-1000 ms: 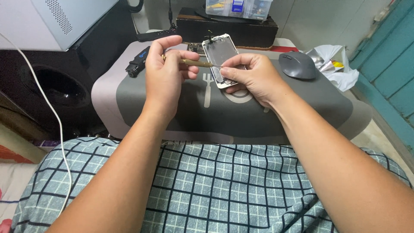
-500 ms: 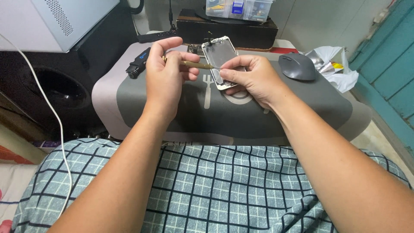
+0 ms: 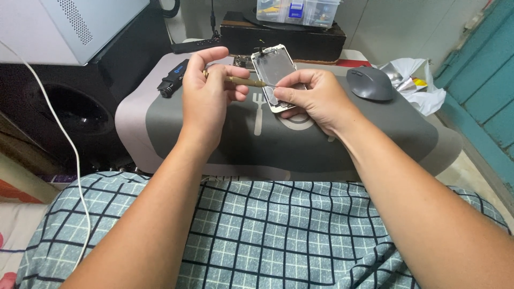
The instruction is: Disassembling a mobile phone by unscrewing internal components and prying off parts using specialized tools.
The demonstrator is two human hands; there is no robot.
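Observation:
My left hand (image 3: 209, 99) grips a small brass-coloured screwdriver (image 3: 245, 81), its tip pointing right onto a phone screen panel (image 3: 274, 67). My right hand (image 3: 313, 99) holds that white-framed panel tilted up from its lower edge, thumb and fingers around its bottom right side. Both hands hover over a grey mat (image 3: 375, 139) with a white fork print, which covers a low table in front of my knees.
A dark computer mouse (image 3: 369, 83) lies on the mat at the right, a black tool (image 3: 171, 80) at the left. Crumpled white bag (image 3: 415, 80), dark box with a clear parts case (image 3: 297, 10) behind, speaker (image 3: 59, 107) and white cable (image 3: 64, 144) at left.
Both hands and the panel stay in nearly the same place; the screwdriver tip has shifted only slightly against the panel.

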